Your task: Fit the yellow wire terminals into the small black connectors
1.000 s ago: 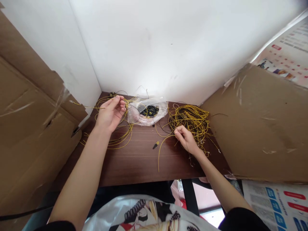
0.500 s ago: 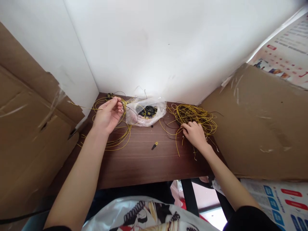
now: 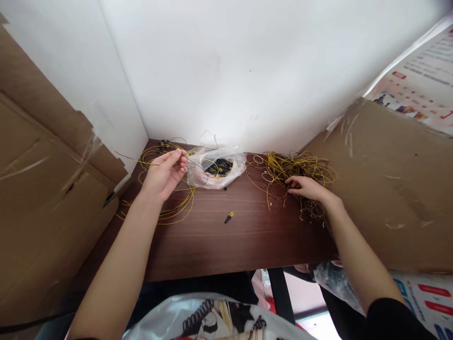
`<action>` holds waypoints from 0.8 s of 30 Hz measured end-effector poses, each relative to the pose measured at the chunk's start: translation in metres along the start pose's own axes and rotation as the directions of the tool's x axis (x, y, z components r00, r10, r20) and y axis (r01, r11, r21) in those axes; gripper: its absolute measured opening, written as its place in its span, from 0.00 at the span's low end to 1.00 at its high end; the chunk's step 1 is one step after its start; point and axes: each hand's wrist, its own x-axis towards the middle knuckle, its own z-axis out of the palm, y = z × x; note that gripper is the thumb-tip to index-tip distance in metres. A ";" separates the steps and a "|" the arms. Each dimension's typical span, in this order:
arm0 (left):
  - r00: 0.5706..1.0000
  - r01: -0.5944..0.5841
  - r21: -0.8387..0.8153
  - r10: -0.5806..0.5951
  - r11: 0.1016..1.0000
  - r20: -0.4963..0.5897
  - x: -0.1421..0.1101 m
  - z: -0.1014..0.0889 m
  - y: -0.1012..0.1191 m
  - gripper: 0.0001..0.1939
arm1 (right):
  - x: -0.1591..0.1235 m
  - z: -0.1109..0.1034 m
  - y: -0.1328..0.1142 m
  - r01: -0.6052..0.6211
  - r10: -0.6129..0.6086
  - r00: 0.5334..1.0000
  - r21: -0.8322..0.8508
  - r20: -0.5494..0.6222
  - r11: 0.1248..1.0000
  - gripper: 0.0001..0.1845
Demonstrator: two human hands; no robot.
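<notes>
My left hand [image 3: 165,175] is raised over the left of the table, thumb and fingertips pinched on a thin wire [image 3: 132,158]. One end sticks out to the left behind the hand; a dark strand curves away from the fingertips. Below it lie loose loops of yellow wire [image 3: 182,206]. My right hand [image 3: 307,187] rests against the near side of a tangled bundle of yellow and black wires [image 3: 297,165], its thumb and forefinger slightly apart. Between the hands stands a clear plastic bag [image 3: 198,177] holding small black and yellow parts [image 3: 220,166].
A small black piece with a yellow end [image 3: 229,217] lies on the brown table [image 3: 212,250] in front of the bag. Cardboard panels stand at the left [image 3: 46,189] and right [image 3: 396,189], with a white wall [image 3: 212,71] behind.
My right hand has shifted to the right along the bundle, and the wires have spread rightward. My left hand keeps its pinch on the wire, nearly in the same place.
</notes>
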 end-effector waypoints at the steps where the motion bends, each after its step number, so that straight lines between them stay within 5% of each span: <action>1: 1.000 0.005 0.014 -0.005 1.000 0.008 0.000 0.000 -0.001 0.06 | -0.002 -0.012 0.000 0.013 -0.024 0.994 0.112 0.103 0.994 0.23; 4: 0.999 0.027 0.052 -0.028 0.998 0.022 -0.002 0.001 -0.004 0.08 | -0.014 -0.050 -0.013 0.025 -0.071 0.983 0.254 0.172 0.967 0.31; 6: 0.998 0.040 0.072 -0.043 0.997 0.036 -0.003 0.002 -0.005 0.09 | -0.023 -0.069 -0.036 0.087 -0.083 0.996 0.187 -0.030 0.978 0.23; 8: 0.997 0.052 0.080 -0.056 0.995 0.050 -0.004 0.003 -0.007 0.10 | -0.030 -0.073 -0.067 0.204 -0.144 0.946 0.188 -0.290 0.961 0.13; 10: 0.996 0.062 0.085 -0.068 0.994 0.061 -0.004 0.003 -0.008 0.11 | -0.031 -0.059 -0.099 0.363 -0.261 0.882 0.213 -0.392 0.907 0.11; 14: 0.995 0.077 0.097 -0.083 0.992 0.058 -0.005 0.005 -0.011 0.11 | -0.013 0.007 -0.135 0.551 -0.492 0.817 0.157 -0.300 0.820 0.15; 18: 0.997 0.018 0.210 -0.035 0.977 0.075 -0.009 0.009 -0.017 0.09 | 0.019 0.062 -0.132 0.434 -0.322 0.815 0.139 -0.482 0.890 0.20; 24: 0.986 0.008 0.332 -0.063 0.943 0.155 -0.019 0.014 -0.025 0.11 | 0.057 0.068 -0.113 0.172 -0.045 0.805 0.159 -0.592 0.972 0.26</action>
